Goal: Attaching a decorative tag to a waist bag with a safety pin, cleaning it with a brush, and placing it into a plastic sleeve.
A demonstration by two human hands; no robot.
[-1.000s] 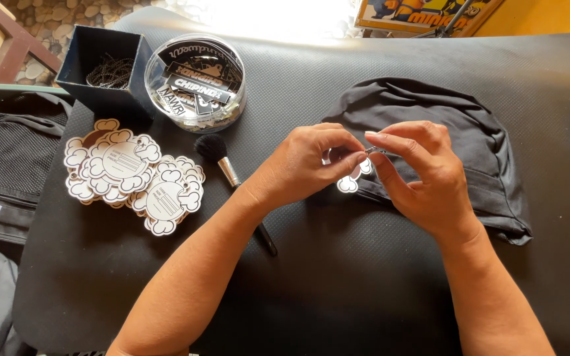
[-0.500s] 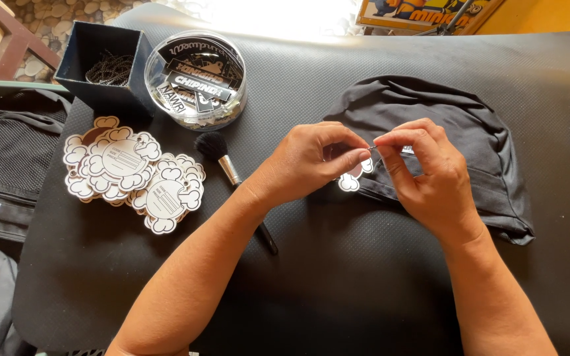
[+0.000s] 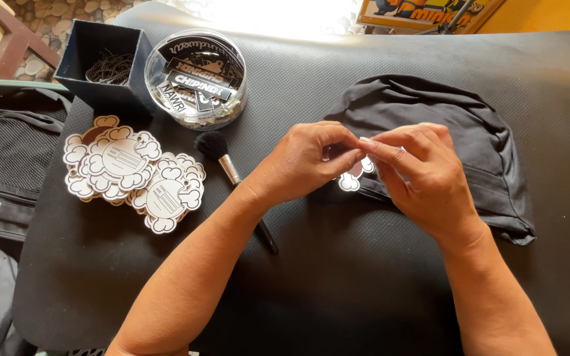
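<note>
Both hands [image 3: 371, 168] pinch a cloud-shaped tag [image 3: 351, 177] at the black cap's [image 3: 450, 132] edge.

My left hand [image 3: 305, 161] and right hand [image 3: 423, 178] pinching a cloud-shaped tag [image 3: 352, 177] at the black cap [image 3: 456, 125], brush [image 3: 222, 158] and tag pile [image 3: 133, 171] alongside

On the table mat [image 3: 338, 290], the folded cap [image 3: 456, 125] lies right of centre, with both hands meeting over its left edge: the left hand [image 3: 305, 161] just left of the right hand [image 3: 423, 178], a small paper tag [image 3: 349, 181] under them. Left of the hands lies the brush [image 3: 222, 158]; further left, the stack of tags [image 3: 130, 171]. Behind these sit the round tub [image 3: 196, 79] and, to its left, touching it, the box [image 3: 103, 62].
</note>
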